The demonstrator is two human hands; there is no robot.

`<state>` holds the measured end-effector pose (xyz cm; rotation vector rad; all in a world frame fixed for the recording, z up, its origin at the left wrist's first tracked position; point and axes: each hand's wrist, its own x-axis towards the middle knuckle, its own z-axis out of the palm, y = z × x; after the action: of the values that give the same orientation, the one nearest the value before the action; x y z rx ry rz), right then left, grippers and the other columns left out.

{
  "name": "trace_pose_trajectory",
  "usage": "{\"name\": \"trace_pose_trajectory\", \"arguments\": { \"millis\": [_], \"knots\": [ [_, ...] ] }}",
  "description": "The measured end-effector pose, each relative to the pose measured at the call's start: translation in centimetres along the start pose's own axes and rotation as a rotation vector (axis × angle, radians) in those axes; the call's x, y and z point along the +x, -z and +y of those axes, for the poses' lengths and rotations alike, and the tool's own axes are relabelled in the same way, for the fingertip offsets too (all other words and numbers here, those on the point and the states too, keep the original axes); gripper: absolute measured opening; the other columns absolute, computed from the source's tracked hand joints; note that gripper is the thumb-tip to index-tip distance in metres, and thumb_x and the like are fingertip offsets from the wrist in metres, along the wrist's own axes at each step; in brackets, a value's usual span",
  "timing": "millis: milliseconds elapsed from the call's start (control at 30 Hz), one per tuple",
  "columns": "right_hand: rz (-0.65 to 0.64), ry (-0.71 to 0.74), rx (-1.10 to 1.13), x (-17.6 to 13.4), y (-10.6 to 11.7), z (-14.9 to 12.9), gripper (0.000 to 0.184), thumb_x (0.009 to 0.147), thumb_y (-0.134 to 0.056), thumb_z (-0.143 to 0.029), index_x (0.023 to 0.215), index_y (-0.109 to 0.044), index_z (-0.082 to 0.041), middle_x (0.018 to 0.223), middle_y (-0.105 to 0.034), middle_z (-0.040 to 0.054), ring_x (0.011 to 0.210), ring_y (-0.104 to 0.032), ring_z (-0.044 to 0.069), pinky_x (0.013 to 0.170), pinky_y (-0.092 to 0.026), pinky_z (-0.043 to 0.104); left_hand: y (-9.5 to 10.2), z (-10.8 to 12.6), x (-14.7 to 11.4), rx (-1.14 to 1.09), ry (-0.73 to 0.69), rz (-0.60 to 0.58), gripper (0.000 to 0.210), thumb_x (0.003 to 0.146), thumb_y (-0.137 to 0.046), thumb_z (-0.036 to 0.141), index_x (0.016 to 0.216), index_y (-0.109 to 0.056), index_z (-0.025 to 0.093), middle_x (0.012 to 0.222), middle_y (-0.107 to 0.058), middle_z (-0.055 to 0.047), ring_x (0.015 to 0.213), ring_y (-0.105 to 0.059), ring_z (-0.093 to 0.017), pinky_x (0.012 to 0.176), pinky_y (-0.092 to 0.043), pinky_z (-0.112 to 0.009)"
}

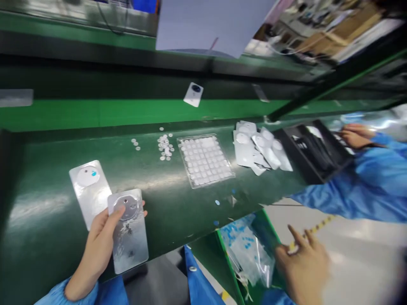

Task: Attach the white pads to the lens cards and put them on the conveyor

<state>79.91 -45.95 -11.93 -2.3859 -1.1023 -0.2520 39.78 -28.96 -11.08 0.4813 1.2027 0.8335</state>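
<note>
My left hand [101,237] is closed around a silvery phone back cover [130,245], which has a round camera ring at its top. The thumb presses on that ring, and fingertips show past the right edge. Just behind it, a second phone back cover [90,186] lies flat on the green table, with a blue dot in its round camera area. Out past the table's front edge is my right hand [303,267], slightly blurred. Its fingers are spread, with nothing visible between them, beside a green bin [229,258] that holds clear plastic and small blue pieces.
Small white discs [165,146] lie loose near a clear tray [206,163] of white round pieces. More covers [251,146] are piled right of it, beside a black box [313,148]. Another person's blue sleeve [381,169] reaches in at right. Small blue dots [217,202] lie near the table's edge.
</note>
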Motion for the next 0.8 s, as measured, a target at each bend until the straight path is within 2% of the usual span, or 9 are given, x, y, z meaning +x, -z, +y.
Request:
{"name": "trace_pose_trajectory", "arguments": {
  "millis": [67, 167, 267, 367, 500, 633, 800],
  "knots": [
    [0.065, 0.113, 0.063, -0.2, -1.7, -2.6, 0.037, 0.091, -0.061, -0.048, 0.101, -0.079, -0.017, 0.105, -0.077, 0.0177, 0.097, -0.072, 0.038, 0.086, -0.056, 0.055, 0.1, 0.0, 0.3, 0.057, -0.01, 0.004, 0.05, 0.075, -0.086, 0.05, 0.109, -0.082, 0.014, 0.113, -0.081, -0.013, 0.103, -0.078, -0.036, 0.084, -0.066, -0.036],
    [-0.065, 0.289, 0.284, 0.7, -5.5, -8.7, 0.024, 0.1, -0.062, -0.037, 0.099, -0.079, -0.02, 0.098, -0.079, 0.0112, 0.09, -0.074, 0.028, 0.083, -0.06, 0.042, 0.2, 0.0, 0.5, 0.084, -0.001, 0.025, 0.054, 0.072, -0.088, 0.05, 0.113, -0.081, 0.015, 0.113, -0.081, -0.012, 0.108, -0.076, -0.038, 0.084, -0.067, -0.037],
    [-0.179, 0.453, 0.38, 2.4, -8.2, -13.1, 0.024, 0.105, -0.058, -0.031, 0.101, -0.079, -0.022, 0.098, -0.077, 0.0093, 0.088, -0.074, 0.024, 0.08, -0.061, 0.037, 0.5, -0.1, 0.5, 0.07, 0.016, 0.04, 0.057, 0.071, -0.088, 0.051, 0.116, -0.08, 0.016, 0.115, -0.08, -0.012, 0.111, -0.075, -0.039, 0.085, -0.067, -0.039],
    [-0.261, 0.553, 0.378, 3.7, -9.1, -14.5, 0.023, 0.105, -0.059, -0.032, 0.108, -0.079, -0.022, 0.101, -0.076, 0.0093, 0.091, -0.073, 0.025, 0.082, -0.061, 0.037, 0.7, -0.3, 0.5, 0.058, 0.015, 0.039, 0.059, 0.072, -0.088, 0.052, 0.118, -0.079, 0.015, 0.119, -0.079, -0.013, 0.113, -0.074, -0.04, 0.089, -0.066, -0.04],
    [-0.28, 0.605, 0.389, 4.0, -8.6, -15.2, 0.022, 0.105, -0.059, -0.031, 0.11, -0.079, -0.022, 0.101, -0.075, 0.0094, 0.089, -0.073, 0.025, 0.082, -0.06, 0.038, 0.6, -0.4, 0.5, 0.084, 0.009, 0.042, 0.063, 0.072, -0.086, 0.056, 0.118, -0.079, 0.013, 0.116, -0.08, -0.016, 0.113, -0.074, -0.041, 0.091, -0.065, -0.042],
    [-0.311, 0.664, 0.451, 4.1, -8.8, -18.5, 0.021, 0.106, -0.056, -0.024, 0.112, -0.077, -0.022, 0.101, -0.074, 0.0076, 0.091, -0.072, 0.023, 0.084, -0.06, 0.035, 0.1, -0.2, 0.5, 0.118, -0.009, 0.033, 0.064, 0.071, -0.086, 0.059, 0.114, -0.079, 0.012, 0.115, -0.079, -0.017, 0.112, -0.074, -0.041, 0.089, -0.065, -0.041],
    [-0.369, 0.768, 0.111, 5.7, -12.1, -24.1, 0.021, 0.104, -0.057, -0.016, 0.111, -0.077, -0.018, 0.108, -0.073, 0.0101, 0.093, -0.07, 0.025, 0.079, -0.058, 0.035, 0.0, -0.1, 0.2, 0.098, -0.044, -0.016, 0.057, 0.078, -0.082, 0.057, 0.115, -0.079, 0.014, 0.121, -0.078, -0.015, 0.109, -0.076, -0.038, 0.089, -0.064, -0.04]
  ]
}}
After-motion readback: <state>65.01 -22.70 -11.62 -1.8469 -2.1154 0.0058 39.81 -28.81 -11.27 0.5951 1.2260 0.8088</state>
